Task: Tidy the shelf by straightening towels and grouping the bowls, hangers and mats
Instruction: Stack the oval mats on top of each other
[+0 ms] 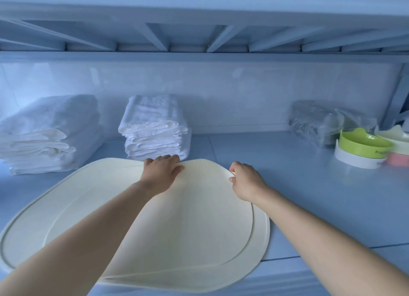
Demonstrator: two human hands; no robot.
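Note:
Two cream mats lie stacked on the blue shelf, the upper one shifted right over the lower one. My left hand presses on the upper mat's far edge, fingers spread. My right hand pinches that mat's right far edge. Behind them stand two stacks of folded white towels: one at the left, one in the middle. At the right sit a green bowl in a white one, plus a pink and a cream bowl.
A clear plastic bag of hangers lies at the back right by the bowls. The shelf has a white back wall, and a slatted shelf hangs close overhead. The mats overhang the shelf's front edge.

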